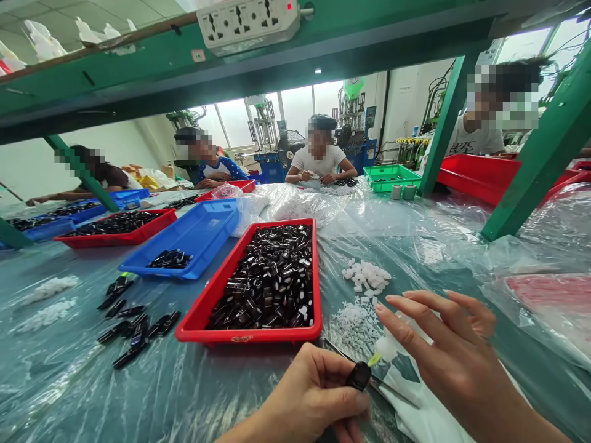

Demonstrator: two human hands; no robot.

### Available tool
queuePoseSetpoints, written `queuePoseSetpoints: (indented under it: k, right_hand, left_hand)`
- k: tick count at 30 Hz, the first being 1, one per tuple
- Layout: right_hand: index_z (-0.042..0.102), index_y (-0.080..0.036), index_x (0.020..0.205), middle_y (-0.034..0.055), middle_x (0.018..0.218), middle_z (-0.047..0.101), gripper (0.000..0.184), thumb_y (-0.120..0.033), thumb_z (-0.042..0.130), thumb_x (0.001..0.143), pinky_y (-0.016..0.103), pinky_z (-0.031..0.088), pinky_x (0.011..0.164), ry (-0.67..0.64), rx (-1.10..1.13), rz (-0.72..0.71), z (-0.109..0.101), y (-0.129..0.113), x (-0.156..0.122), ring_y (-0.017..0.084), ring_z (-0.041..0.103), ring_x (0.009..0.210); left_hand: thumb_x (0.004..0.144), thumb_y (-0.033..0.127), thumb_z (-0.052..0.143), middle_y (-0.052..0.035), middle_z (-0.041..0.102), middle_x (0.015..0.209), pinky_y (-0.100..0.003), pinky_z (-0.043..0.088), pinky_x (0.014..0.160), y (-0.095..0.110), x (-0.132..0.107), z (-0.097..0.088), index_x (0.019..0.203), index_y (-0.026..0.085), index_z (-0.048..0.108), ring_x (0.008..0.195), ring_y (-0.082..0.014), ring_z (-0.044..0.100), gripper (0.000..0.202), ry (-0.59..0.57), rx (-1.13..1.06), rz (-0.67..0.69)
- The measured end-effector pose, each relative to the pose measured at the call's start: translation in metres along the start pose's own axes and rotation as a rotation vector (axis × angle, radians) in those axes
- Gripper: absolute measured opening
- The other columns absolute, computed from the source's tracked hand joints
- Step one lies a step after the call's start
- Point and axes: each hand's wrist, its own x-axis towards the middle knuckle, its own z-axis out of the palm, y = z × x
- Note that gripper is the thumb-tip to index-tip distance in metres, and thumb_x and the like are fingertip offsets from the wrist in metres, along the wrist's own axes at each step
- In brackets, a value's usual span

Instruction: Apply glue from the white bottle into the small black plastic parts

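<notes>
Low in the view, my left hand [318,387] pinches a small glossy black plastic part [359,376] between thumb and fingers. To its right, my right hand [455,351] is raised with the fingers stretched and apart; its thumb is mostly hidden. Between the hands lies a white lump [386,347] with a yellow-green tip [375,359], close to the black part. Thin metal tweezers [397,392] lie beneath, partly covered by my left hand. White cloth or paper [418,415] spreads under my right hand. Small white scraps [355,325] and larger white pieces [367,275] lie just beyond.
A red tray [249,336] full of black parts stands ahead, beside a blue tray [203,212]. Loose black parts [138,329] lie left. Green posts [538,154] and a beam with a power strip [249,24] frame the table. Several people sit across it.
</notes>
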Motion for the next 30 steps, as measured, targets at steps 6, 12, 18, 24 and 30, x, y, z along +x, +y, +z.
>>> queuePoseSetpoints:
  k: [6,12,18,24,30]
  right_hand:
    - [0.060,-0.021,0.111,0.0054,0.104,0.064,0.036,-0.012,0.027,0.099,0.049,0.024,0.092,0.060,0.107,0.111,0.0032,-0.0069,0.0042,0.025,0.052,0.102]
    - [0.061,-0.022,0.111,0.0052,0.103,0.064,0.034,-0.015,0.030,0.099,0.047,0.025,0.094,0.089,0.106,0.116,0.0055,-0.0083,0.0021,0.024,0.053,0.102]
    - [0.061,-0.021,0.112,0.0064,0.105,0.064,0.034,-0.019,0.029,0.100,0.048,0.024,0.095,0.080,0.120,0.089,0.0044,-0.0094,0.0011,0.024,0.052,0.105]
    - [0.060,-0.017,0.113,0.0085,0.106,0.062,0.035,-0.008,0.032,0.096,0.048,0.027,0.094,0.059,0.141,0.046,0.0032,-0.0063,0.0003,0.026,0.051,0.105]
    - [0.064,-0.008,0.106,0.0126,0.103,0.061,0.037,0.000,0.030,0.094,0.048,0.031,0.091,0.086,0.174,-0.015,0.0009,-0.0048,0.0057,0.027,0.049,0.101]
  left_hand:
    - [0.063,0.021,0.071,-0.0031,0.061,0.055,-0.014,0.045,0.040,-0.0012,-0.0004,-0.0028,0.078,0.006,0.069,0.041,-0.0081,0.056,0.021,-0.040,-0.030,-0.012]
    - [0.061,0.021,0.071,-0.0044,0.065,0.058,-0.014,0.046,0.040,0.0014,0.0000,-0.0032,0.076,0.007,0.069,0.041,-0.0075,0.056,0.020,-0.043,-0.026,-0.024]
    - [0.063,0.021,0.070,-0.0031,0.061,0.056,-0.013,0.044,0.040,0.0021,0.0001,-0.0033,0.066,0.006,0.068,0.040,-0.0059,0.054,0.015,-0.056,0.026,-0.018]
    - [0.062,0.024,0.074,-0.0038,0.063,0.057,-0.013,0.045,0.040,-0.0014,-0.0003,-0.0064,0.081,0.007,0.071,0.042,-0.0065,0.056,0.025,-0.064,-0.007,-0.028]
    - [0.061,0.024,0.075,-0.0039,0.065,0.059,-0.013,0.046,0.040,-0.0006,0.0001,-0.0077,0.084,0.008,0.071,0.042,-0.0063,0.056,0.028,-0.091,-0.025,-0.035]
